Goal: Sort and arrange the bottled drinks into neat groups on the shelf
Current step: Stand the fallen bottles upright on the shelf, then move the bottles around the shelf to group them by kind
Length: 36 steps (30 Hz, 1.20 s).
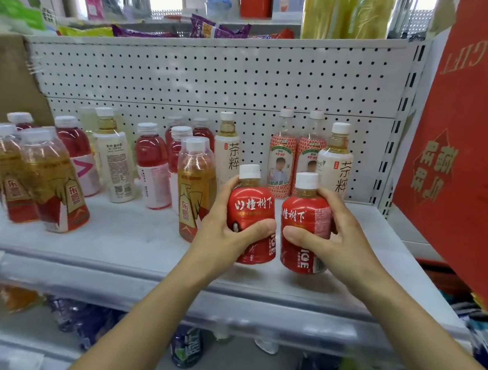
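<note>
My left hand [227, 230] grips a short red-labelled bottle [251, 206] with a white cap. My right hand [332, 238] grips a matching red-labelled bottle [304, 216]. Both bottles are held side by side just above the front of the white shelf [133, 234]. Behind them stand two pink-patterned bottles [281, 155] and a white tea bottle [338, 163]. Another white tea bottle [229, 145] stands left of those. Further left are several red drink bottles [151, 160] and several amber bottles [196, 187] with gold and red labels.
A white pegboard back panel [216, 77] closes the shelf behind. A red gift bag [468, 144] hangs at the right edge. Snack packets [217, 29] lie on the shelf above. More bottles [186, 346] stand on the shelf below.
</note>
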Motion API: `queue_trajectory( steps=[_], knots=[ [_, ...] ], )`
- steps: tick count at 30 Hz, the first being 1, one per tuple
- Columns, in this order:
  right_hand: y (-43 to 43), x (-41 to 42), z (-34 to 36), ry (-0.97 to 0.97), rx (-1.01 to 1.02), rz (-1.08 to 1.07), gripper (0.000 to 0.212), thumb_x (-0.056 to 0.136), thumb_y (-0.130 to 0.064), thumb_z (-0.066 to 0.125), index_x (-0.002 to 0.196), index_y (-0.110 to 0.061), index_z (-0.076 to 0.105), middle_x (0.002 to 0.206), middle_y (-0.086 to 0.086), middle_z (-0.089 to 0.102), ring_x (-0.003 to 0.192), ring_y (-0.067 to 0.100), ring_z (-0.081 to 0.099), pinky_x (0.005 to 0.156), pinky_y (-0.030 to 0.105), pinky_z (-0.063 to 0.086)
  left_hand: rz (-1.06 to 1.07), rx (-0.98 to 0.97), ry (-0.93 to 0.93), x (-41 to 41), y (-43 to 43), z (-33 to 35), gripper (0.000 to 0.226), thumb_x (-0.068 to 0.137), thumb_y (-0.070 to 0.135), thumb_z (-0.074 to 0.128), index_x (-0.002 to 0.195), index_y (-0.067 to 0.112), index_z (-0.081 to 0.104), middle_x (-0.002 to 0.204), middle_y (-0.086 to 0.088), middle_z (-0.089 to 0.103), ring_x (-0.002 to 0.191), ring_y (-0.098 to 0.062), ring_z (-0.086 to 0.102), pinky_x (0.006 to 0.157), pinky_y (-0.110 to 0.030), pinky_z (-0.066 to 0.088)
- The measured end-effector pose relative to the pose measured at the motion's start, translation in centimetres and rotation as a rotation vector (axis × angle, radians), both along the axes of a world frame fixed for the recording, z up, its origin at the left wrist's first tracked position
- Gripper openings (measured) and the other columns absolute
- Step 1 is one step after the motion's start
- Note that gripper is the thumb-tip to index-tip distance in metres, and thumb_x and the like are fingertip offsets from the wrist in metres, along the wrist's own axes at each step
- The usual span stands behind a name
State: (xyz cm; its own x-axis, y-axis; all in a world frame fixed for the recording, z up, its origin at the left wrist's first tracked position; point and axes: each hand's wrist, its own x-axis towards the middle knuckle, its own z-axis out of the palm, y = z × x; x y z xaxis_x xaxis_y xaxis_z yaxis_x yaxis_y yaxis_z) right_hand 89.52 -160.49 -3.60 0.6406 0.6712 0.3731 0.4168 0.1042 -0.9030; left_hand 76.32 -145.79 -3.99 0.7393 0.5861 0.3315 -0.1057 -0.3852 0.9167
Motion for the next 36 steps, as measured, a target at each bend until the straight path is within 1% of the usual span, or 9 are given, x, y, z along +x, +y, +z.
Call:
queue_trajectory(
  steps=[3,5,11,15,20,25,29,33,36],
  knots=[
    [0.5,-1.8,0.5,-0.023,0.019,0.017,0.074,0.073,-0.027,0.084,0.132,-0.045,0.044,0.112,-0.021,0.059,0.093,-0.008,0.065,0.067,0.015,0.054,0.031,-0.002,-0.058,-2.1,0.0,0.0,0.091,0.062,0.054,0.078,0.14,0.053,0.03,0.125,0.02,0.052,0.107,-0.003,0.063,0.082,-0.025,0.059],
    [1.2,-3.6,1.0,-0.048,0.012,0.037,0.07,0.072,-0.029,0.084,0.125,-0.05,0.044,0.112,-0.021,0.057,0.091,-0.012,0.063,0.061,0.011,0.053,0.059,-0.011,-0.072,-3.9,0.4,-0.1,0.091,0.062,0.054,0.078,0.139,0.053,0.03,0.126,0.018,0.053,0.105,-0.002,0.065,0.082,-0.025,0.059],
    [4.2,-10.2,1.9,-0.082,-0.021,0.114,0.061,0.072,-0.033,0.082,0.109,-0.058,0.041,0.109,-0.021,0.055,0.084,-0.017,0.061,0.055,0.007,0.05,0.103,-0.046,-0.093,-11.0,2.4,-0.5,0.092,0.063,0.049,0.077,0.143,0.045,0.033,0.118,0.016,0.058,0.096,0.005,0.067,0.076,-0.023,0.059],
    [7.1,-15.7,1.7,-0.084,-0.021,0.15,0.064,0.073,-0.033,0.082,0.115,-0.056,0.04,0.108,-0.02,0.056,0.085,-0.015,0.062,0.055,0.008,0.05,0.13,-0.091,-0.065,-17.4,5.0,-0.6,0.094,0.063,0.047,0.079,0.144,0.048,0.032,0.119,0.013,0.059,0.096,-0.002,0.069,0.074,-0.026,0.061],
    [11.2,-23.2,0.9,-0.09,-0.06,0.167,0.07,0.073,-0.038,0.081,0.124,-0.055,0.036,0.116,-0.023,0.051,0.089,-0.005,0.062,0.057,0.009,0.049,0.211,-0.094,0.01,-26.1,9.0,-0.8,0.092,0.06,0.055,0.078,0.139,0.056,0.03,0.124,0.013,0.056,0.101,-0.009,0.067,0.083,-0.038,0.062],
    [15.5,-29.8,-0.2,-0.064,-0.04,0.215,0.063,0.073,-0.034,0.081,0.116,-0.054,0.04,0.109,-0.023,0.052,0.083,-0.016,0.06,0.055,0.007,0.05,0.287,-0.095,0.046,-33.5,12.5,-1.5,0.079,0.078,0.042,0.078,0.135,0.06,0.027,0.117,0.023,0.049,0.101,-0.006,0.062,0.077,-0.027,0.06],
    [19.1,-33.8,-1.1,-0.046,-0.055,0.248,0.068,0.072,-0.038,0.082,0.127,-0.048,0.043,0.111,-0.016,0.06,0.086,-0.007,0.065,0.06,0.015,0.054,0.323,-0.112,0.032,-38.1,15.3,-2.0,0.079,0.076,0.041,0.079,0.135,0.058,0.03,0.119,0.02,0.052,0.101,-0.007,0.064,0.071,-0.022,0.059],
    [23.1,-36.6,-1.0,-0.051,-0.062,0.284,0.065,0.074,-0.034,0.081,0.124,-0.049,0.041,0.11,-0.019,0.057,0.084,-0.013,0.063,0.056,0.008,0.05,0.357,-0.125,0.028,-41.3,18.6,-2.2,0.082,0.075,0.042,0.08,0.14,0.054,0.032,0.121,0.016,0.054,0.101,-0.008,0.065,0.079,-0.028,0.061],
    [26.6,-37.6,-1.0,-0.064,-0.081,0.294,0.069,0.074,-0.037,0.081,0.128,-0.049,0.041,0.119,-0.012,0.057,0.093,0.0,0.065,0.064,0.015,0.053,0.375,-0.137,0.026,-42.8,21.7,-2.4,0.083,0.074,0.042,0.081,0.139,0.055,0.033,0.121,0.014,0.055,0.103,-0.011,0.066,0.086,-0.038,0.061]
  ],
)
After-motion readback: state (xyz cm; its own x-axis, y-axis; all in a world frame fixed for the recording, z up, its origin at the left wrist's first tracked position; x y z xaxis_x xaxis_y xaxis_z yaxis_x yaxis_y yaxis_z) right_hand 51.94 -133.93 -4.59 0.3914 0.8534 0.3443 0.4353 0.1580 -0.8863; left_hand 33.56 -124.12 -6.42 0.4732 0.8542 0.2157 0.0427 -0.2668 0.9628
